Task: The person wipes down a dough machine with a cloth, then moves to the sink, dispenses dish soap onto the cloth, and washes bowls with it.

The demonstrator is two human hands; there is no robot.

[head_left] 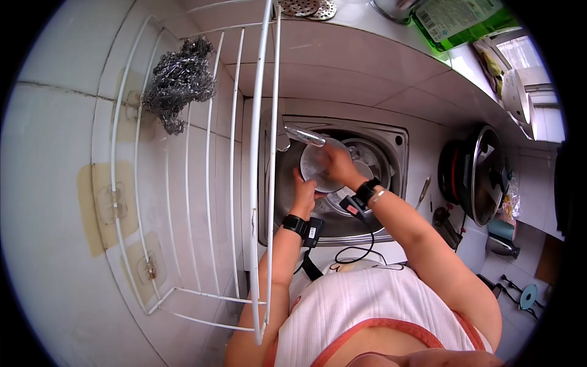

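Over the steel sink (pixel 281 211), my left hand (pixel 304 194) grips the near left rim of a round whitish bowl (pixel 313 164). My right hand (pixel 340 166) is on the bowl's inner face, its fingers bent; whether it holds anything small is hidden. The metal faucet (pixel 306 136) reaches over the bowl's upper edge. More dishes and a round metal pan (pixel 382 160) lie in the sink below and to the right. Both wrists wear black bands with small boxes and cables.
A white wire rack (pixel 257 183) with steel wool (pixel 180 82) hangs at the left. A green bottle (pixel 458 21) lies on the upper ledge. Right of the sink stand a lidded pan (pixel 487 174) and a stove burner (pixel 446 226).
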